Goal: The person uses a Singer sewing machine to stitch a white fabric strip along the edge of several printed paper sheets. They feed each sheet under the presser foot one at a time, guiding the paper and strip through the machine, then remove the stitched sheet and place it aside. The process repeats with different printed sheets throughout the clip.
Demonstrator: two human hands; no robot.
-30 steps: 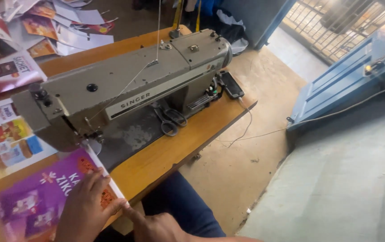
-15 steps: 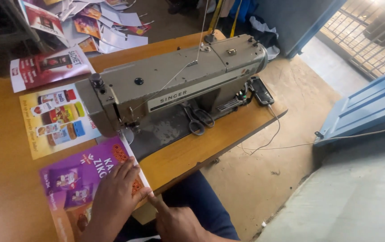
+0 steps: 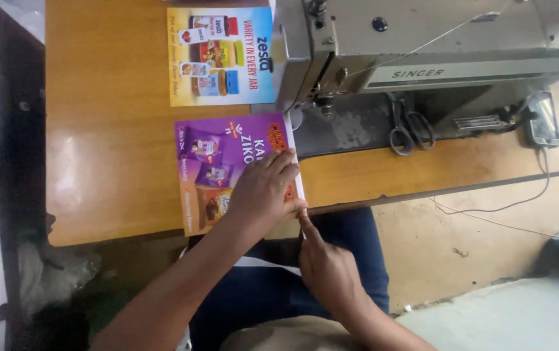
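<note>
Pressing a purple leaflet flat at the desk edge

Left hand (image 3: 265, 190) lies palm down on the purple leaflet (image 3: 221, 166), fingers spread and extended toward the sewing machine; the grip is open, flat on the paper and closed round nothing. Right hand (image 3: 328, 270) sits below the desk (image 3: 110, 130) edge over the lap, index finger extended and touching the leaflet's near right corner just beside the left hand; remaining fingers curl loosely and hold nothing that can be seen.

Purple leaflet lies on the wooden desk, its near edge close to the desk's front edge, its far right corner just beside the machine's needle area. Yellow and blue leaflet (image 3: 221, 55) lies flat beyond it, close to the purple one, its right edge against the sewing machine (image 3: 435, 45).

Scissors (image 3: 408, 127) rest on the machine bed under the arm. Phone (image 3: 543, 119) lies at the bed's right end, cable trailing off the desk
</note>
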